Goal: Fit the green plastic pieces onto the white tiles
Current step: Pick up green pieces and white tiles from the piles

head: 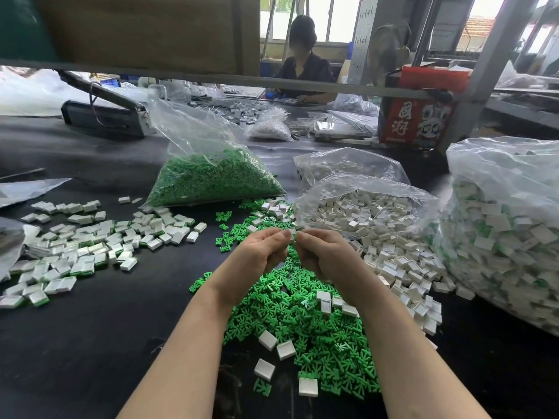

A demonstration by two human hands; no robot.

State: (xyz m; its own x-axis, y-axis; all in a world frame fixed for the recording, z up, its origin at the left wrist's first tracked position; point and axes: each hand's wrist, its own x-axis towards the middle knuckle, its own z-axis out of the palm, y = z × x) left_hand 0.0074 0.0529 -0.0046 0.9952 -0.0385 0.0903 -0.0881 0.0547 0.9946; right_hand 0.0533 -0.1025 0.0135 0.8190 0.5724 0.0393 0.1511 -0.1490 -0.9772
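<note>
My left hand (260, 252) and my right hand (323, 252) meet fingertip to fingertip above the table and pinch one small white tile (293, 236) between them. Whether a green piece sits on that tile is hidden by my fingers. Below my wrists lies a heap of loose green plastic pieces (308, 325) with a few white tiles (286, 349) scattered on it. Loose white tiles (402, 267) spill from an open clear bag (363, 213) to the right.
A clear bag of green pieces (211, 179) stands behind the heap. Fitted tiles with green edges (87, 246) lie spread on the left. A large bag of fitted tiles (508, 237) fills the right. A person sits at the far side.
</note>
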